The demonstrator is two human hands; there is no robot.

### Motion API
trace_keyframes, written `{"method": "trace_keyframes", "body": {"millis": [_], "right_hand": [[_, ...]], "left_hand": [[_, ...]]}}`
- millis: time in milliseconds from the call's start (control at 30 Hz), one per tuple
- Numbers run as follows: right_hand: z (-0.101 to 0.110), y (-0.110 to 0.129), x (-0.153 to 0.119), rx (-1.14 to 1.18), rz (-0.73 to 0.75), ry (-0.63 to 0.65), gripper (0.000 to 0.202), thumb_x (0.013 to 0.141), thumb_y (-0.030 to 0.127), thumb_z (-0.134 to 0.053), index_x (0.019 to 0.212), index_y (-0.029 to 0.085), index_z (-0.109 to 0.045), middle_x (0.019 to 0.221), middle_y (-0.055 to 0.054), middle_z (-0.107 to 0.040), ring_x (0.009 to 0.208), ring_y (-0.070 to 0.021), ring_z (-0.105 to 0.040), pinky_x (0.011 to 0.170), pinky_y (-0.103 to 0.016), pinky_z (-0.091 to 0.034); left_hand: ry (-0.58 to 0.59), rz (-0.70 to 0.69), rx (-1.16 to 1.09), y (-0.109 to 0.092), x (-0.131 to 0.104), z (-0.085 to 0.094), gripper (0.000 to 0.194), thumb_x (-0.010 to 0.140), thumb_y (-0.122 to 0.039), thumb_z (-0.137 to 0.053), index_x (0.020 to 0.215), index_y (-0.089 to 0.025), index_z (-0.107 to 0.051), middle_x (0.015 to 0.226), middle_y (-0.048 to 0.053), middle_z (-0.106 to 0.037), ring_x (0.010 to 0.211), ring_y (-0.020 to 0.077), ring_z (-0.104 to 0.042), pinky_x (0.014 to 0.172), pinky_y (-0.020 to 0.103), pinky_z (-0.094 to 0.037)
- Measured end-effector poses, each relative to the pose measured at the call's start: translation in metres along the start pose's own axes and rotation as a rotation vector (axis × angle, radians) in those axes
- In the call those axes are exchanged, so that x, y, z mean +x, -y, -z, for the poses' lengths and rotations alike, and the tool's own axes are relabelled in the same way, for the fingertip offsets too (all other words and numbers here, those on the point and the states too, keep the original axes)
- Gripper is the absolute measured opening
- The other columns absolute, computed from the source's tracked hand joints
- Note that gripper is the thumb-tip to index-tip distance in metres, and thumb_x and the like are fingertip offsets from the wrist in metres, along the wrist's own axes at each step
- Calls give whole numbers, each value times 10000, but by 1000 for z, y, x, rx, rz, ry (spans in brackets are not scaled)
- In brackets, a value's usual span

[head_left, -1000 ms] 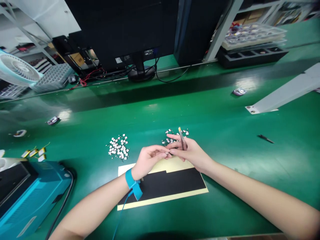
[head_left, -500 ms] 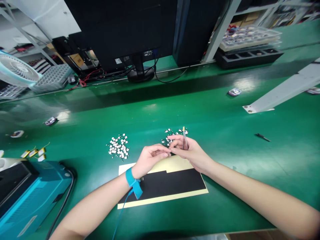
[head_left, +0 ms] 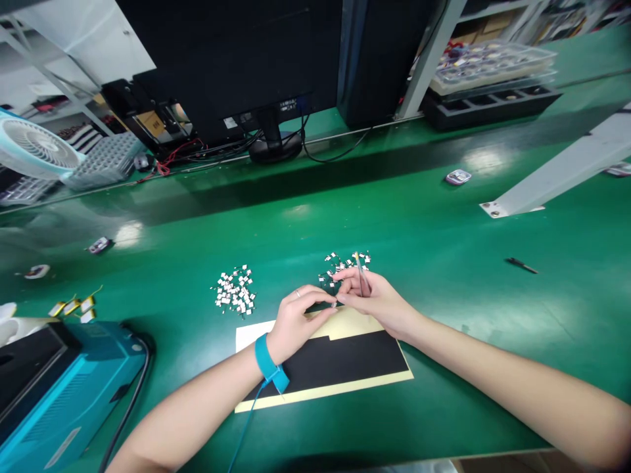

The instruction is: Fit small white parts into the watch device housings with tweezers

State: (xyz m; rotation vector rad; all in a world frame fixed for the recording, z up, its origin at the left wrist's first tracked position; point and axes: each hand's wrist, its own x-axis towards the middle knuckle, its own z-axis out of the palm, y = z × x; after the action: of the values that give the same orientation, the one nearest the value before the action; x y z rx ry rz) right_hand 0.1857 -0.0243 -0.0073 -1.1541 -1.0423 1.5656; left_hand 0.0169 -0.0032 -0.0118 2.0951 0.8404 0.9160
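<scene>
My left hand point(head_left: 300, 322), with a blue wrist strap point(head_left: 269, 364) and its cord, pinches a tiny pale part point(head_left: 334, 303) between thumb and fingertips. Close against it, my right hand point(head_left: 377, 295) has its fingers curled around slim grey tweezers point(head_left: 363, 281) with a yellowish upper end. Its thumb and fingertip meet near the tiny part; the tweezer points are hidden. Both hands are over a sheet of black sticker material on yellow backing point(head_left: 355, 360). Small white parts with short dark leads lie in a left pile point(head_left: 235, 290) and a right pile point(head_left: 331, 266), partly behind my right hand.
A teal machine point(head_left: 83, 387) with a black cable stands at left, near several yellow-edged cells point(head_left: 71, 306). A monitor point(head_left: 231, 59) stands at the back. A grey metal leg point(head_left: 557, 167), a black pen point(head_left: 522, 265) and stacked trays point(head_left: 493, 72) are at right.
My left hand has turned and raised its knuckles, and its fingertips now pinch more plainly around the tiny part. The tweezers lean slightly further left. The view has shifted a little.
</scene>
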Motion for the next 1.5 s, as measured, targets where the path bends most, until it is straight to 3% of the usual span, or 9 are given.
{"method": "trace_keyframes", "body": {"millis": [467,733,933,1167,1500], "right_hand": [[-2,-3,-1,29,-18,-41,311,646,225,-664,889,140,-489,635,31,-495,533,-69,-407,417,-178,-234],[1,-5,1,64,-49,-22,276,699,360,-658,693,141,-489,541,70,-368,416,-31,-249,386,-188,-155],[-4,-7,-1,5,-100,73,252,694,350,-672,690,127,-555,536,51,-397,442,-43,-270,400,-198,-146],[-6,-3,-3,-47,-104,96,262,680,359,-670,683,123,-557,540,46,-415,465,-54,-301,420,-206,-165],[-9,-2,-3,-97,-96,41,170,677,275,-619,652,123,-545,530,57,-400,496,-72,-309,477,-222,-192]], "left_hand": [[36,29,52,3,0,-1,59,748,-203,-589,780,-155,-600,732,33,-618,682,115,-564,633,213,-449],[-56,44,33,0,-1,1,49,705,-164,-629,744,-147,-604,665,12,-603,618,96,-547,577,192,-438],[-121,13,32,-1,0,1,62,697,-181,-648,712,-141,-603,636,11,-601,597,89,-545,557,186,-435],[-117,1,59,-3,-1,2,59,696,-178,-646,705,-134,-609,615,12,-598,579,86,-549,544,179,-434],[-105,-4,79,1,-1,0,67,687,-178,-656,685,-131,-608,607,14,-604,573,91,-551,536,182,-431]]}}
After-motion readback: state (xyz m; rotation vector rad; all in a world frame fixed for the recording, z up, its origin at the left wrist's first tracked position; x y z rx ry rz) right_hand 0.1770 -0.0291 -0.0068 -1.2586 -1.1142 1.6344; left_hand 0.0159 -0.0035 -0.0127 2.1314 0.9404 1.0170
